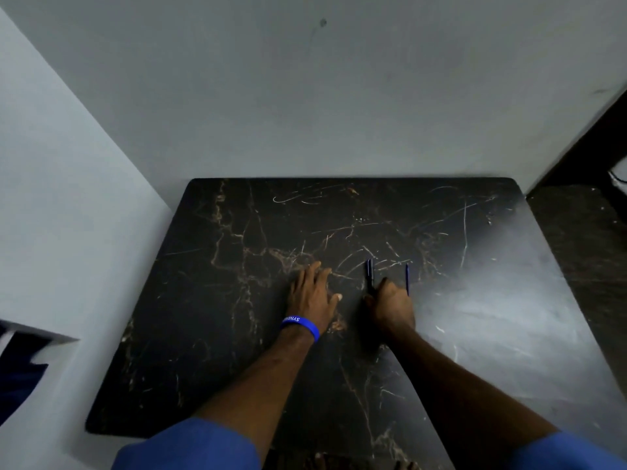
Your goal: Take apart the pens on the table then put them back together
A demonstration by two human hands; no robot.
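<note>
Blue pens lie on the black marble table, pointing away from me. A pair of pens lies close together just left of my right hand's fingers. A third blue pen lies to the right of them. My right hand is curled over the near ends of the pens, and its fingers touch the left pair. Whether it grips one is hidden by the knuckles. My left hand rests flat on the table to the left, fingers spread, holding nothing. It wears a blue wristband.
The table stands against a grey wall, with another wall along its left side. A dark floor shows past the right edge. A bright glare covers the table's right part.
</note>
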